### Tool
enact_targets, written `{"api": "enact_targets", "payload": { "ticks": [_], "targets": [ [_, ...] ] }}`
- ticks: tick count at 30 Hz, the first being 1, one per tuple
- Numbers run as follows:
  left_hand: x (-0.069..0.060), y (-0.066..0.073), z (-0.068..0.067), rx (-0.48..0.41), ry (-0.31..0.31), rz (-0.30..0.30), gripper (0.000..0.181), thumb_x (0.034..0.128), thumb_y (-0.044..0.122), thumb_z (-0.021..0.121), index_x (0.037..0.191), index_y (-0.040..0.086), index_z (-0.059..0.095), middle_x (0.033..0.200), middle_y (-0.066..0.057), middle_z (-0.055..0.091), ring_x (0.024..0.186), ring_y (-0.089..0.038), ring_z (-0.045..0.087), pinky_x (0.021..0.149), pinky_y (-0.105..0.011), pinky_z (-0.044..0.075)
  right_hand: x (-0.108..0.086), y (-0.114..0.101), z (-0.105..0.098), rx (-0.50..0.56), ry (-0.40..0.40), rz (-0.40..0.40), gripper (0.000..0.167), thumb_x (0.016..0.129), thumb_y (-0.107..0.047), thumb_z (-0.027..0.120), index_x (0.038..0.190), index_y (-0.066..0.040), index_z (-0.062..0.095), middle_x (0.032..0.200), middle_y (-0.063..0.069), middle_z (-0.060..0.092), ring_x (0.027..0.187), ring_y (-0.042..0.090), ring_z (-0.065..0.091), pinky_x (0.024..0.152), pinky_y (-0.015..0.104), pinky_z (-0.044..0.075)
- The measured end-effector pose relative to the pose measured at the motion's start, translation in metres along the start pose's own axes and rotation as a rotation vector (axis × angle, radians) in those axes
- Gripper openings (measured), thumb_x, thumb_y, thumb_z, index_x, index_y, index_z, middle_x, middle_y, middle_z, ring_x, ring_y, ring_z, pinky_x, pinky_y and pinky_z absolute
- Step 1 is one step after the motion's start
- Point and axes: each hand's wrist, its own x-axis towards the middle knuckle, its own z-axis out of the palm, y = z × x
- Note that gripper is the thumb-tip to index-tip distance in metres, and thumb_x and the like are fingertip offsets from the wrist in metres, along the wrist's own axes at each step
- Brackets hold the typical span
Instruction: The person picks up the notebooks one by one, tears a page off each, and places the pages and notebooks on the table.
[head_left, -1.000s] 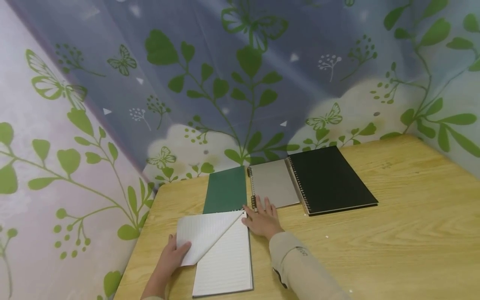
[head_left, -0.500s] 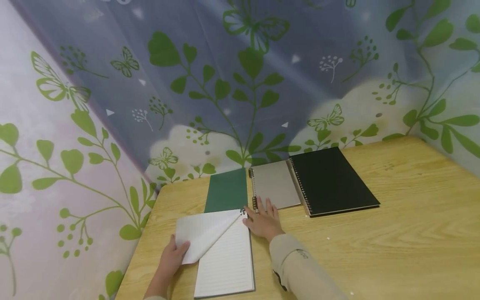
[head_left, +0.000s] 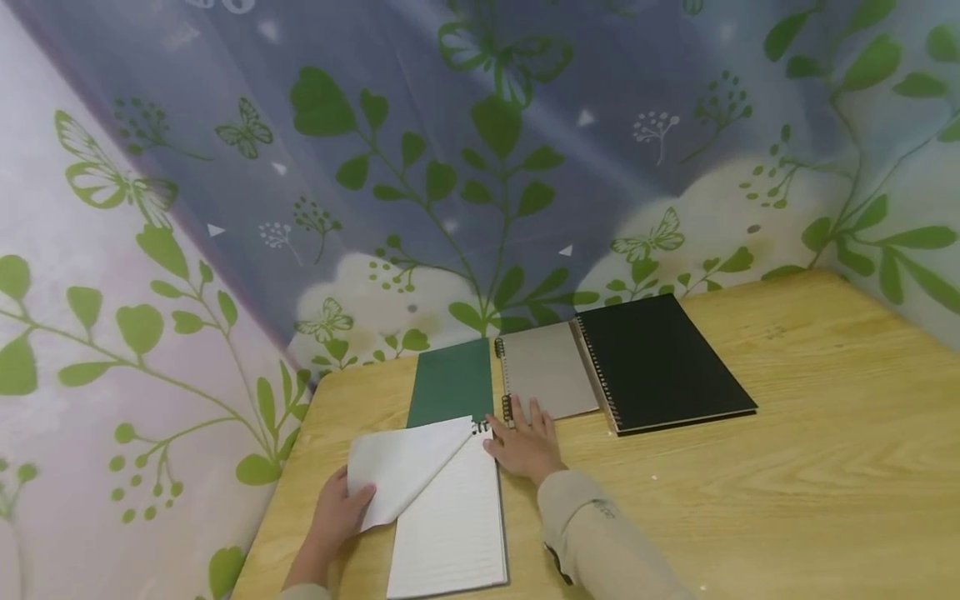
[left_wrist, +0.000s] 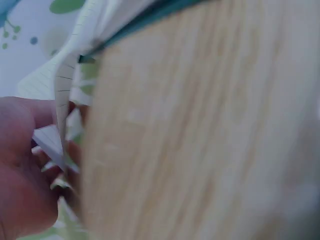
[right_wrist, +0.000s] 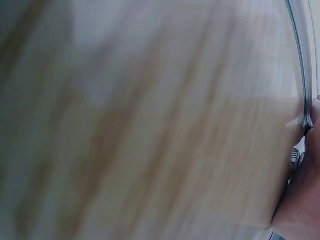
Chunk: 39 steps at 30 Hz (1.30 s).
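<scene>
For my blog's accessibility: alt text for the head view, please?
A person's left grip pinches a page folded diagonally across an open notepad; the right grip rests by the coil. A gray notebook and a black notebook lie farther back on the table.

Tabletop [head_left: 787, 500]: pale yellow wood with a streaky grain.
Black notebook [head_left: 667, 362]: lying flat by the far edge, right of the middle, spiral binding along its left side.
White specks [head_left: 654, 477]: tiny, scattered, one toward the near edge.
Backdrop [head_left: 525, 179]: beyond the far edge, blue-grey, printed with leaves, butterflies, clouds.
Side wall [head_left: 150, 367]: along the left edge, pale, green leaf print.
</scene>
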Motion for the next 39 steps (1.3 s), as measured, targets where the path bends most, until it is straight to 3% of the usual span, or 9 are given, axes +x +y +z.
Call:
{"api": "enact_targets", "payload": {
  "ticks": [3, 10, 16, 20, 24, 28, 31, 39],
  "targets": [
    [0.004, -0.009, 0.0, 0.005, 0.014, 0.011, 0.05, 0.0892, 0.011, 0.054, 0.127, -0.019, 0.04, 0.137, -0.035, 0.032, 0.126, -0.05, 0.032, 0.106, -0.056, 0.026, -0.001, -0.002, 0.003, 0.008, -0.004, -0.006, 0.051, 0.096, -0.048, 0.034, 0.144, -0.028, 0.032, 0.156, 0.013, 0.002, 0.141, 0.039, -0.006, 0.113, 0.055, 0.001],
    [0.0, -0.018, -0.009, -0.055, 0.002, -0.086, 0.051, 0.0941, 0.019, 0.049, 0.133, -0.01, 0.035, 0.134, -0.032, 0.037, 0.125, -0.047, 0.036, 0.106, -0.055, 0.026, 0.003, -0.007, 0.009, 0.006, -0.006, -0.013, 0.052, 0.096, -0.049, 0.033, 0.144, -0.029, 0.031, 0.156, 0.012, 0.001, 0.142, 0.038, -0.007, 0.113, 0.054, 0.0],
    [0.002, -0.016, -0.014, -0.022, 0.043, -0.03, 0.044, 0.0928, 0.015, 0.05, 0.126, -0.013, 0.044, 0.127, -0.033, 0.047, 0.116, -0.045, 0.046, 0.102, -0.054, 0.033, 0.004, -0.01, 0.006, 0.007, 0.001, -0.012, 0.052, 0.096, -0.049, 0.032, 0.144, -0.029, 0.031, 0.156, 0.011, 0.001, 0.142, 0.037, -0.007, 0.113, 0.054, 0.001],
    [0.007, -0.015, -0.017, -0.026, 0.011, -0.044, 0.048, 0.0946, 0.017, 0.047, 0.131, -0.013, 0.037, 0.134, -0.033, 0.039, 0.125, -0.046, 0.038, 0.105, -0.054, 0.029, 0.004, -0.008, 0.005, 0.007, 0.005, -0.007, 0.052, 0.096, -0.049, 0.032, 0.144, -0.029, 0.031, 0.156, 0.012, 0.001, 0.142, 0.037, -0.006, 0.113, 0.053, 0.001],
    [0.01, -0.017, -0.022, -0.047, -0.008, -0.103, 0.054, 0.0955, 0.024, 0.046, 0.134, -0.012, 0.033, 0.137, -0.034, 0.034, 0.128, -0.047, 0.033, 0.107, -0.053, 0.026, 0.006, -0.004, 0.006, 0.004, 0.001, 0.004, 0.052, 0.096, -0.05, 0.032, 0.144, -0.03, 0.029, 0.156, 0.011, 0.0, 0.142, 0.037, -0.008, 0.113, 0.053, 0.0],
    [0.008, -0.025, -0.031, -0.114, 0.008, -0.205, 0.059, 0.0957, 0.03, 0.045, 0.135, -0.012, 0.031, 0.139, -0.034, 0.031, 0.128, -0.046, 0.031, 0.108, -0.052, 0.024, 0.008, -0.001, 0.008, 0.005, -0.007, 0.013, 0.052, 0.096, -0.05, 0.032, 0.145, -0.031, 0.028, 0.156, 0.01, -0.001, 0.142, 0.036, -0.01, 0.113, 0.053, -0.001],
    [0.006, -0.031, -0.034, -0.204, 0.009, -0.249, 0.065, 0.0949, 0.035, 0.046, 0.136, -0.011, 0.028, 0.141, -0.033, 0.028, 0.129, -0.044, 0.031, 0.11, -0.051, 0.023, 0.009, 0.001, 0.01, 0.0, -0.013, 0.019, 0.052, 0.097, -0.049, 0.032, 0.145, -0.031, 0.027, 0.156, 0.009, -0.003, 0.142, 0.035, -0.011, 0.113, 0.053, -0.002],
    [0.007, -0.035, -0.028, -0.337, 0.009, -0.261, 0.07, 0.0929, 0.036, 0.05, 0.14, -0.008, 0.024, 0.144, -0.03, 0.026, 0.13, -0.039, 0.032, 0.109, -0.05, 0.024, 0.007, 0.005, 0.005, -0.007, -0.013, 0.013, 0.051, 0.097, -0.047, 0.033, 0.145, -0.029, 0.028, 0.156, 0.011, 0.0, 0.142, 0.036, -0.009, 0.113, 0.052, -0.001]
  ]
}}
